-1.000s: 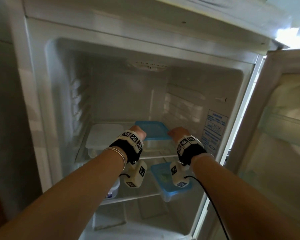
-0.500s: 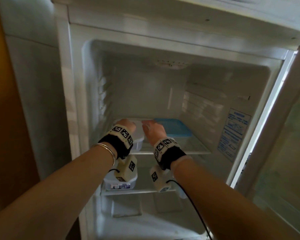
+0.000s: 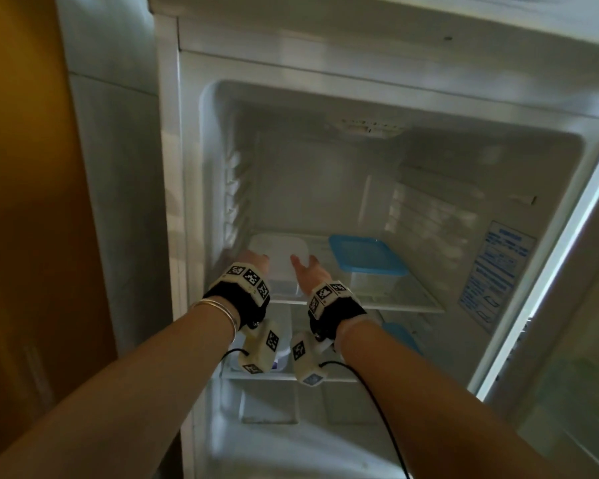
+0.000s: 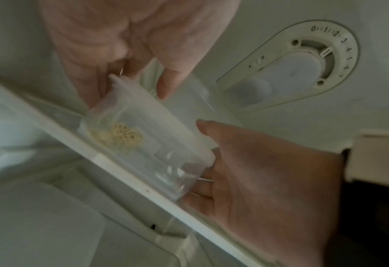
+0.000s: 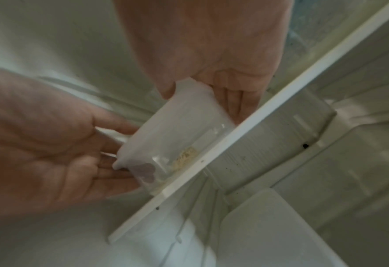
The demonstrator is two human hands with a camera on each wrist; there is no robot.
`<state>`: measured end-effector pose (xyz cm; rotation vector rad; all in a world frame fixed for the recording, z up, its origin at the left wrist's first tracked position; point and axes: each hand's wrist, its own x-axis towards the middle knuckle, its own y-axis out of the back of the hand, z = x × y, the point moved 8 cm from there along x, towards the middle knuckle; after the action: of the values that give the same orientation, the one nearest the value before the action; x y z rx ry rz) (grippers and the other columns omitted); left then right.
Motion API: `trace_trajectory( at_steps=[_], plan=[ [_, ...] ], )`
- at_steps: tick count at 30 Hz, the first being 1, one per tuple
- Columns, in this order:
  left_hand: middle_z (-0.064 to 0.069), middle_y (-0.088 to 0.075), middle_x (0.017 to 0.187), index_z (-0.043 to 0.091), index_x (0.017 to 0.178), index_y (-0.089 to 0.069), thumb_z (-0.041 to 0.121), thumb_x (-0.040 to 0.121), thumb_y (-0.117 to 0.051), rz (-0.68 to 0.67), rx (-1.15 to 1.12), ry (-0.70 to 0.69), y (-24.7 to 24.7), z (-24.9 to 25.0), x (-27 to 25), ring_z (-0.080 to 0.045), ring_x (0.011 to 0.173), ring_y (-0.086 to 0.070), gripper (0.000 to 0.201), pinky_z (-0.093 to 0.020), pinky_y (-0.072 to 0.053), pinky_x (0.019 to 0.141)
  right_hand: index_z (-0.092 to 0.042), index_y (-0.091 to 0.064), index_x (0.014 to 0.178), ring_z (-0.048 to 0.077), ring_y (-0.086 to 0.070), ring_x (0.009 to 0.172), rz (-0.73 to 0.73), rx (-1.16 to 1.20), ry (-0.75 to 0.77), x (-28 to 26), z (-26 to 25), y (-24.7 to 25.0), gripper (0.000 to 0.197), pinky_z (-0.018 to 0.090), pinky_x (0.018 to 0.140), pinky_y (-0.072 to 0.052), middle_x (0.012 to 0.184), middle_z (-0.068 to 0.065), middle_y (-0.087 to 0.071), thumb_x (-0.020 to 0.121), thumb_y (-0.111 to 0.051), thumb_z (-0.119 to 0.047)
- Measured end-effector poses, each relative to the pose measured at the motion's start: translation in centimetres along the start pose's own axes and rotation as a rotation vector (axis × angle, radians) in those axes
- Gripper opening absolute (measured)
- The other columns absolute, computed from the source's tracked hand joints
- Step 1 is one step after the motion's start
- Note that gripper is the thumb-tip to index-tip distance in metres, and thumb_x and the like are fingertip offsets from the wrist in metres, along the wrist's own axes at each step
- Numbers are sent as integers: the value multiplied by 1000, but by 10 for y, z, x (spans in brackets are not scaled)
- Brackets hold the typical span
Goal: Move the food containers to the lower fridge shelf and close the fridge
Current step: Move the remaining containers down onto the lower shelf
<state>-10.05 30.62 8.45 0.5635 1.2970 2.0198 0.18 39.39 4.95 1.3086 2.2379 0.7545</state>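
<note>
On the upper fridge shelf [image 3: 395,307] stands a clear food container with a white lid [image 3: 281,254] at the left, and a blue-lidded container [image 3: 363,259] to its right. My left hand [image 3: 253,262] holds the white-lidded container's left end and my right hand [image 3: 305,271] its right end. The left wrist view shows this container [image 4: 143,137] with pale food inside, the left hand [image 4: 129,72] pinching one end with the thumb over the lid. In the right wrist view the right hand [image 5: 223,81] has its fingers along the container's [image 5: 172,137] side.
The lower shelf [image 3: 325,378] carries a white-lidded tub [image 3: 281,354] at the left and a blue-lidded container [image 3: 400,337] at the right, both partly hidden by my wrists. The fridge door [image 3: 567,375] stands open at the right. A thermostat dial [image 4: 314,59] is on the ceiling.
Both hands moved left from the blue-lidded container on the upper shelf to the white-lidded one and closed on its two ends. The head view shifted left.
</note>
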Motion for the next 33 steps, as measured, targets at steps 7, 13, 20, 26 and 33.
trace_trajectory(
  at_steps=[7,13,20,26,33],
  plan=[
    [-18,-46,140,4,137,-41,9,99,-33,52,-321,36,-2,-13,-22,-31,132,-44,40,-38,-41,107,-12,-21,149,30,-36,138,72,64,18,-23,0,10,65,37,112,-29,151,13,-35,97,-32,-49],
    [-21,-48,140,-6,133,-45,16,96,-42,124,-556,99,-5,-32,-48,-32,129,-47,43,-32,-37,106,-14,-26,147,32,-43,133,146,101,88,-58,3,7,61,39,108,-35,146,14,-42,96,-39,-44],
    [-18,-54,134,1,132,-47,12,93,-46,163,-763,136,-12,-49,-85,-32,122,-52,41,-31,-41,99,-11,-36,142,31,-50,125,127,168,135,-92,12,-6,52,33,103,-39,139,13,-51,96,-44,-35],
    [-19,-48,140,2,137,-40,16,94,-46,200,-758,171,-9,-60,-112,-32,128,-47,46,-32,-38,104,-10,-38,140,31,-51,124,93,198,178,-112,17,-10,52,33,102,-40,137,14,-52,94,-47,-32],
    [-17,-45,142,5,141,-36,14,91,-49,241,-741,189,-22,-60,-151,-32,129,-45,52,-32,-37,106,-13,-33,144,30,-49,126,60,176,285,-147,35,-4,51,30,101,-38,140,12,-49,96,-46,-25]
  ],
)
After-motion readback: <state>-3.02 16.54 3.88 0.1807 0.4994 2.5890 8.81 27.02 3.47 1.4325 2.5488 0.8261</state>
